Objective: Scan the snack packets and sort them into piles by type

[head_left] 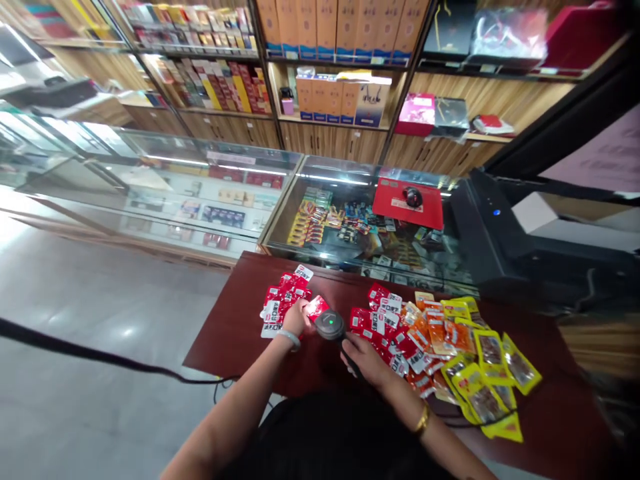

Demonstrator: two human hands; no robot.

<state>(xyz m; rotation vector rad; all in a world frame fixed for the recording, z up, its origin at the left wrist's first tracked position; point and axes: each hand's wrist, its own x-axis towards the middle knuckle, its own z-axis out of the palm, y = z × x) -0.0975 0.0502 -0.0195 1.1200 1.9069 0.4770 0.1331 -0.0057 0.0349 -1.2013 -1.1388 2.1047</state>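
My left hand (297,319) pinches a small red snack packet (317,307) and holds it just in front of a black handheld barcode scanner (330,326) with a green light on top. My right hand (364,357) is wrapped around the scanner's handle. Left of the packet lies a small pile of red packets (281,298). To the right a larger heap spreads over the dark red table (235,333): red packets (387,327), orange ones (435,327) and yellow ones (490,373).
A glass display counter (210,193) with goods inside stands behind the table. A red mat with a black object (409,202) lies on the glass. A black machine (505,233) sits at right. Shelves of boxes (330,93) line the wall. A black cable (100,357) crosses the floor at left.
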